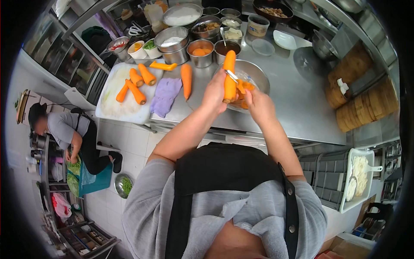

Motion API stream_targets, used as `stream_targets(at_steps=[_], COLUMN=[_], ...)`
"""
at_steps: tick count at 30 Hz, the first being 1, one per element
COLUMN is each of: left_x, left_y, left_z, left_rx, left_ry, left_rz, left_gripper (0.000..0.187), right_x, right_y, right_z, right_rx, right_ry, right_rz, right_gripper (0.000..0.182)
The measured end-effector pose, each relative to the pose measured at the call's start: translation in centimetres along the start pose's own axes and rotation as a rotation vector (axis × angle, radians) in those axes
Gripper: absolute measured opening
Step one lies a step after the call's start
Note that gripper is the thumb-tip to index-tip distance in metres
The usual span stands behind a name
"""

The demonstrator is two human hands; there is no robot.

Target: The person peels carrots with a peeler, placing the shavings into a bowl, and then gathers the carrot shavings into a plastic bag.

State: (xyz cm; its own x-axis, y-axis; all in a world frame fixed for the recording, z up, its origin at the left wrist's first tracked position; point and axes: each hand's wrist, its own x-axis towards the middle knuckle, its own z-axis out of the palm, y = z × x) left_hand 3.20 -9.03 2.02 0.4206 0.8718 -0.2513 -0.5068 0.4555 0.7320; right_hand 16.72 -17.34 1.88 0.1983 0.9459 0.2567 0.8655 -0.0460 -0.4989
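Observation:
My left hand (214, 93) is wrapped round an upright carrot (230, 60) above a metal bowl (260, 77). An orange-handled peeler (242, 86) is in my right hand (261, 105), its metal head (231, 76) against the carrot's side. Orange peelings (244, 102) lie in the bowl below, partly hidden by my hands. To the left, one carrot (186, 81) lies on the steel table beside a purple cloth (166, 97). Several more carrots (136, 92) rest on a white cutting board (125, 113), near a yellow-orange tool (163, 65).
Several metal containers (201, 52) stand behind the bowl, with a lid (263, 47) and white dish (284, 39) farther right. Bamboo steamers (366, 105) are at the right edge. A seated person (71, 127) handles greens at lower left, near a teal crate (98, 179).

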Motion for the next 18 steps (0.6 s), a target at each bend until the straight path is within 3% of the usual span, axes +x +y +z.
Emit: stream_targets(at_steps=[7, 18], left_x=[-4.1, -8.5], left_y=[0.1, 0.4], left_z=[-1.1, -4.3], left_rx=[0.041, 0.091], left_ry=[-0.077, -0.061], left_rz=[-0.033, -0.144], left_gripper=[0.036, 0.047], right_x=[0.8, 2.5], right_y=[-1.5, -1.3], right_z=[0.2, 2.5], right_rx=[0.079, 0.146], right_ry=[0.036, -0.053], right_rz=[0.004, 0.018], right_gripper=[0.045, 0.042])
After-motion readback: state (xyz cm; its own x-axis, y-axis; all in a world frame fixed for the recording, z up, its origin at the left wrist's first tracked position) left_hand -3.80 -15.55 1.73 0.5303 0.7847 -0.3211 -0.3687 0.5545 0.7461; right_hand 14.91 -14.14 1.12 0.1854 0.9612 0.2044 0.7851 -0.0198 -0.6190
